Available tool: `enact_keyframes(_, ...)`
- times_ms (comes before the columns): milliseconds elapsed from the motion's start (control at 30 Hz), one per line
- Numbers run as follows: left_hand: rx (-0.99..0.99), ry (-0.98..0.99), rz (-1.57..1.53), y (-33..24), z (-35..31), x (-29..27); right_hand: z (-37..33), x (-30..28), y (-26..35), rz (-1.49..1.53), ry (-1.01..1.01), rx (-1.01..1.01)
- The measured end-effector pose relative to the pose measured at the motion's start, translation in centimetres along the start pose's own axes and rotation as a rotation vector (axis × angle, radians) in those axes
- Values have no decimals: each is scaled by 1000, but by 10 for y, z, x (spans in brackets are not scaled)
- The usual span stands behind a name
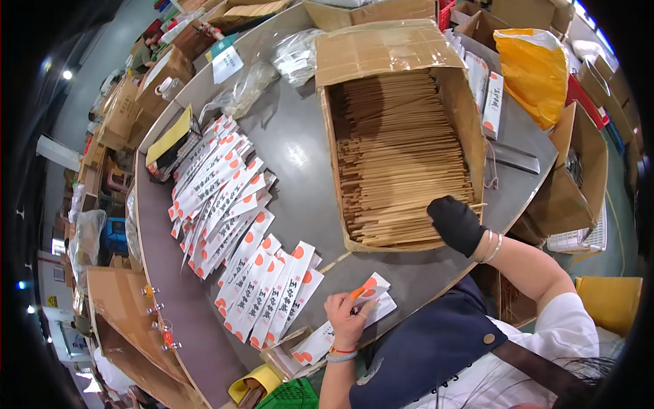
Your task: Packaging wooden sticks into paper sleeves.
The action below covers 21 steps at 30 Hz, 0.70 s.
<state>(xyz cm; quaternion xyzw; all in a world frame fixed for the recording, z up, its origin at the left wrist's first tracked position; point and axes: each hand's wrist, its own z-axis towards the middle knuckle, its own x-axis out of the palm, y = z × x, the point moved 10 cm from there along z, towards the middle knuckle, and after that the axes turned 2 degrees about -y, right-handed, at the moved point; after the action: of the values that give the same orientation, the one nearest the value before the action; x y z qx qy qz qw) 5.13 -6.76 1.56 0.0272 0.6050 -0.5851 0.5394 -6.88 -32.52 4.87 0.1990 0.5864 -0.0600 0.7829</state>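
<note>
Left of the cardboard box (398, 136), rows of white paper sleeves (225, 198) with orange dots lie fanned across the grey worktop (300, 170). Below the box's near left corner, the left hand (346, 315) has its fingers closed on one sleeve (371, 290) atop a small stack. Inside the box lie wooden chopsticks (398, 157); at its near right corner the black-gloved right hand (456, 223) reaches in, fingers curled onto the chopsticks.
</note>
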Motion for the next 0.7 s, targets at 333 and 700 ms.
enact_keyframes(333, -61, 86, -210, 14, -1, 4, -19, -28, 38, 189, 178, -138)
enact_keyframes(700, 62, 159, -177, -12, 6, 4, -27, -13, 68, 179, 238, -250)
